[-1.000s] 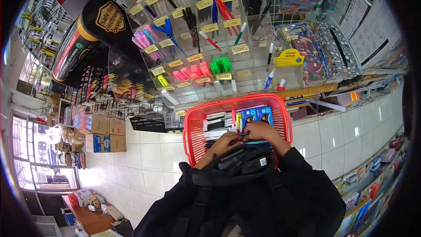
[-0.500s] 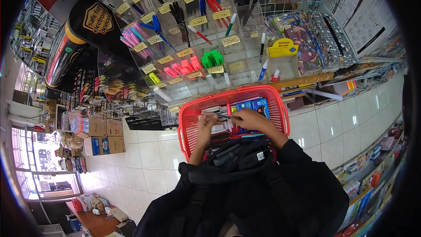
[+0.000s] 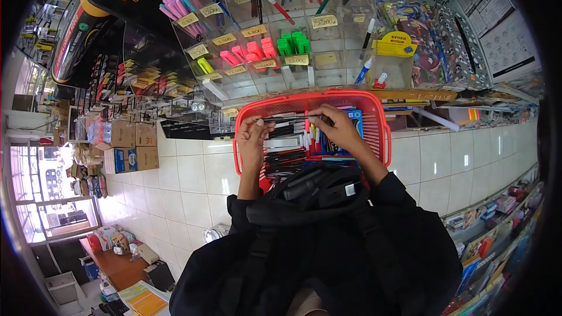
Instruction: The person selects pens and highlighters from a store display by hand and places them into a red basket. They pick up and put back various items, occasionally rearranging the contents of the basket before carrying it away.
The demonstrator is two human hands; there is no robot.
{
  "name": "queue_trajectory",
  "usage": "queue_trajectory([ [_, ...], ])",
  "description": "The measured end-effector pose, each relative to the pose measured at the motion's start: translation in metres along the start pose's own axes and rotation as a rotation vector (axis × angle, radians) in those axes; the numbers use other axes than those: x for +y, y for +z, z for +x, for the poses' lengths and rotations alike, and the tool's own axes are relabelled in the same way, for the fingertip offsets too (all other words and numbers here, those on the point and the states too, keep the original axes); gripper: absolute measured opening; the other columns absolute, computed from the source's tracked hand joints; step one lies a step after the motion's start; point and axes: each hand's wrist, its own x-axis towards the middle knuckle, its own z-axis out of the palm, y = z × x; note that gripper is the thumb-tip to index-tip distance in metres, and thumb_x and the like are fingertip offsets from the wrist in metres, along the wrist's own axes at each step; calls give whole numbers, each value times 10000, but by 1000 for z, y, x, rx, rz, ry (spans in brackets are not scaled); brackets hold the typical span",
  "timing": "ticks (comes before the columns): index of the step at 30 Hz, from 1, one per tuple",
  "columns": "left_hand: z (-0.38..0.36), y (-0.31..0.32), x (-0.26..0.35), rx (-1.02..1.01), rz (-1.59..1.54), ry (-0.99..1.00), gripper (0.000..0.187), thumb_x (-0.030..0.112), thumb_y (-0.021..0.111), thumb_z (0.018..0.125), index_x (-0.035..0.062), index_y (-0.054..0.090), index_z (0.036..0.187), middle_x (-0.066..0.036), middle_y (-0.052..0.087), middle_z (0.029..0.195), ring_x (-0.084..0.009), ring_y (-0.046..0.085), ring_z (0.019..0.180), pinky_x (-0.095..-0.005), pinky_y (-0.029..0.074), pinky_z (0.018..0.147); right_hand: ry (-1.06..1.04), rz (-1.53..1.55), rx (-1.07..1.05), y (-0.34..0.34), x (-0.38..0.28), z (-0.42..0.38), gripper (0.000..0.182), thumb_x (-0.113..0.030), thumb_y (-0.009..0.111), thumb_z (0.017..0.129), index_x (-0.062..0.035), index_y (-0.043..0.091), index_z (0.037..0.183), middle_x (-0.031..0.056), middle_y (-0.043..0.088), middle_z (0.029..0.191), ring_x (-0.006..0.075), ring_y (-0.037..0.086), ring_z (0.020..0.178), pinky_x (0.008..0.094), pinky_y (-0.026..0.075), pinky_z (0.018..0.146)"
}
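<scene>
A thin dark pen (image 3: 288,119) is stretched level between my two hands, above the red basket (image 3: 384,131). My left hand (image 3: 253,134) pinches its left end near the basket's left wall. The right end is pinched by my right hand (image 3: 331,124), over the middle right of the basket. Beneath them lie many dark pens (image 3: 284,160), white boxes (image 3: 282,143), red and white markers and a blue package (image 3: 355,118).
Beyond the basket stands a clear pen rack (image 3: 328,35) with price tags, pink and green highlighters (image 3: 293,44) and loose markers. Cardboard boxes (image 3: 134,146) are stacked at the left on the tiled floor. Shelves of goods (image 3: 497,216) line the lower right.
My hands have moved apart, so the pen now shows stretched between them. The view has shifted, and more of the basket's contents shows.
</scene>
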Motion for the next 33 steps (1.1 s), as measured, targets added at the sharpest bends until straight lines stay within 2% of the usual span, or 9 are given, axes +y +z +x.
queue_trajectory([
  [11, -2, 0, 1, -33, -31, -2, 219, 80, 588, 938, -11, 528, 1128, -204, 660, 1081, -236, 681, 902, -329, 554, 811, -16, -51, 12, -1, -3, 0, 180, -138, 677, 876, -56, 667, 1036, 48, 572, 804, 138, 528, 645, 274, 426, 600],
  [33, -2, 6, 6, -107, 30, -69, 216, 30, 565, 938, -26, 544, 1146, -171, 658, 1096, -218, 659, 963, -332, 528, 870, 28, -69, 33, 1, 2, -2, 197, -185, 663, 891, -47, 658, 1032, 75, 623, 787, 151, 559, 622, 287, 444, 585],
])
